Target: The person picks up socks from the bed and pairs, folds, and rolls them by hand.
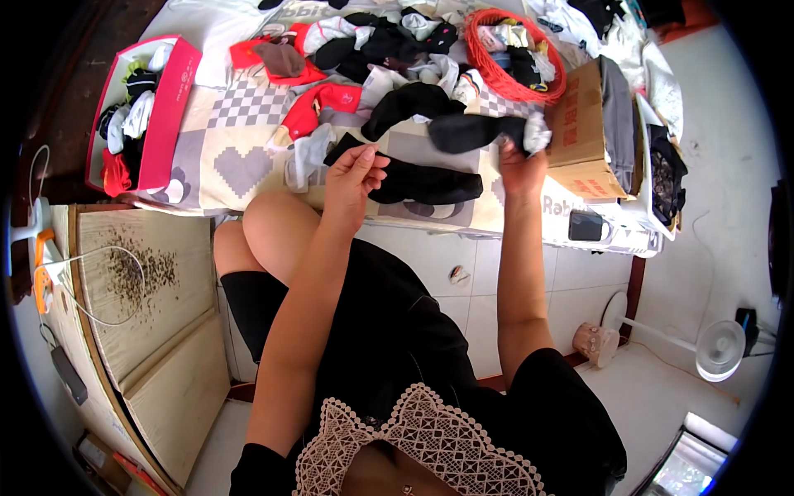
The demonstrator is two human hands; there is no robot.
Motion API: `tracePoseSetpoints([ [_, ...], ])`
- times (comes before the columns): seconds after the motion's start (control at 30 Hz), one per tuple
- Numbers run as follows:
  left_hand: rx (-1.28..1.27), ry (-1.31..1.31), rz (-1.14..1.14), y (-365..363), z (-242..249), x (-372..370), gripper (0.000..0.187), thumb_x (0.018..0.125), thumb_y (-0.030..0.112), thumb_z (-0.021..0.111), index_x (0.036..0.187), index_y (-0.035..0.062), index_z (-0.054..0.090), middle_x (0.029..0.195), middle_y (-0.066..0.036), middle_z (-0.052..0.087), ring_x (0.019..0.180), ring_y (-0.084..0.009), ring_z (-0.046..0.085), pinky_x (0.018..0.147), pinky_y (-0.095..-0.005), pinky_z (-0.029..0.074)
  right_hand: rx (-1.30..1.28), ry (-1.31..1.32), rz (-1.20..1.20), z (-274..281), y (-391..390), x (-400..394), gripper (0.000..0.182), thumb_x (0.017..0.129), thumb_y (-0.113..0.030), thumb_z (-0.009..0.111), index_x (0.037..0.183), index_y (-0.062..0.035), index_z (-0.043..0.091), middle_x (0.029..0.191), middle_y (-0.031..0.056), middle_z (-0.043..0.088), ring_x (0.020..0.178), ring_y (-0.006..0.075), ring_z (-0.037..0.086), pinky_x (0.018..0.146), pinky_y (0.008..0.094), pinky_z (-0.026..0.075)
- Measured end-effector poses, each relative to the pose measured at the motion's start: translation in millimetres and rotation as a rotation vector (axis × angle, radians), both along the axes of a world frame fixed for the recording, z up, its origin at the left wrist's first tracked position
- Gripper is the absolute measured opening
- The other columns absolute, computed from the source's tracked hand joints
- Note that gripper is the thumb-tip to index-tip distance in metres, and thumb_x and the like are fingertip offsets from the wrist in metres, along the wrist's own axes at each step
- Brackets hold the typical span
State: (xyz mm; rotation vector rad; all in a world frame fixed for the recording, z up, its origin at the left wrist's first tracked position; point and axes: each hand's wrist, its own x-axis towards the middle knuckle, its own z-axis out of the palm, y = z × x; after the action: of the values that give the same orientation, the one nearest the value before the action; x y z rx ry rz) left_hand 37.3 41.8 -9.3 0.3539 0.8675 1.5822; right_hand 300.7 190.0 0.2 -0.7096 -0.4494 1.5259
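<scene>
The right hand (523, 169) grips a dark sock (467, 133) near one end, thumb and fingers closed on it beside a white bunched cloth (538, 133); whether that cloth is in the same grip, I cannot tell. The left hand (358, 172) has thumb and index tip drawn together, the other fingers curled; whether anything thin is pinched there, I cannot tell. Both forearms reach forward from the body over the bed's front edge, the right one nearly straight ahead, the left one slanting inward. The dark sock is above the bed, between the hands and farther out, its long axis running crosswise and its loose end pointing left, slightly blurred. Below it a black sock (430, 183) lies crosswise on the sheet (194, 149), one end by the left hand. Beyond is another black sock (411, 107), bent, at the near side of the heap (376, 50). Just right of the right hand stands the carton (576, 124), close on that side; the red basket (557, 87) sits farther out. Toward the left, sheet with a printed heart shows between a pale sock (309, 157) and the pink box (171, 124).
</scene>
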Motion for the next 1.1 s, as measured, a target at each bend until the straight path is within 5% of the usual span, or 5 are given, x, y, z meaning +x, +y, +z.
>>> tracePoseSetpoints([
  [0.2, -0.120, -0.002, -0.008, -2.1, -1.9, -1.1, 0.018, 0.088, 0.020, 0.057, 0.099, 0.0062, 0.060, 0.082, -0.003, 0.064, 0.065, -0.0078, 0.058, 0.057, -0.0193, 0.045, 0.100, -0.666, -0.379, 11.0, 15.4, -2.8, 0.040, 0.085, -0.015, 0.058, 0.118, -0.0026, 0.039, 0.112, 0.0094, 0.048, 0.088, 0.0158, 0.054, 0.069, 0.0288, 0.051],
  [0.47, -0.199, 0.032, -0.047, -6.2, -6.7, -3.6, 0.019, 0.087, 0.021, 0.057, 0.101, 0.0073, 0.059, 0.087, -0.003, 0.064, 0.069, -0.0081, 0.058, 0.060, -0.0205, 0.045, -0.011, -1.422, 0.047, -69.8, 25.4, -64.7, 0.057, 0.068, -0.041, 0.072, 0.105, 0.0016, 0.061, 0.093, 0.0162, 0.062, 0.084, 0.0279, 0.060, 0.080, 0.0333, 0.045],
  [0.73, -0.129, 0.392, 0.171, -3.4, -23.8, -3.1, 0.035, 0.080, 0.015, 0.065, 0.112, 0.0059, 0.053, 0.100, -0.005, 0.058, 0.083, -0.0127, 0.056, 0.069, -0.0226, 0.045, 0.347, -0.595, 0.267, 31.8, -14.0, -97.5, 0.008, 0.086, -0.013, 0.059, 0.083, -0.0077, 0.053, 0.070, -0.0060, 0.049, 0.065, 0.0017, 0.039, 0.058, 0.0185, 0.032],
  [0.9, 0.019, 1.028, 0.372, -3.3, 2.8, 7.4, 0.069, 0.064, 0.013, 0.078, 0.123, 0.0039, 0.044, 0.114, -0.013, 0.048, 0.108, -0.0261, 0.044, 0.085, -0.0353, 0.040, 0.438, -0.528, 0.500, 94.5, -42.7, -94.7, 0.004, 0.089, -0.012, 0.055, 0.087, -0.0087, 0.053, 0.069, -0.0075, 0.048, 0.062, 0.0004, 0.038, 0.056, 0.0168, 0.029],
  [1.1, 0.050, 0.762, -0.114, -10.1, -8.5, 3.5, 0.048, 0.074, 0.014, 0.071, 0.117, 0.0043, 0.050, 0.109, -0.008, 0.053, 0.102, -0.0179, 0.049, 0.084, -0.0288, 0.041, 0.386, -0.269, 0.539, 86.4, -36.9, -85.2, 0.012, 0.091, -0.014, 0.049, 0.098, -0.0060, 0.053, 0.088, -0.0007, 0.059, 0.082, 0.0092, 0.057, 0.077, 0.0231, 0.044],
])
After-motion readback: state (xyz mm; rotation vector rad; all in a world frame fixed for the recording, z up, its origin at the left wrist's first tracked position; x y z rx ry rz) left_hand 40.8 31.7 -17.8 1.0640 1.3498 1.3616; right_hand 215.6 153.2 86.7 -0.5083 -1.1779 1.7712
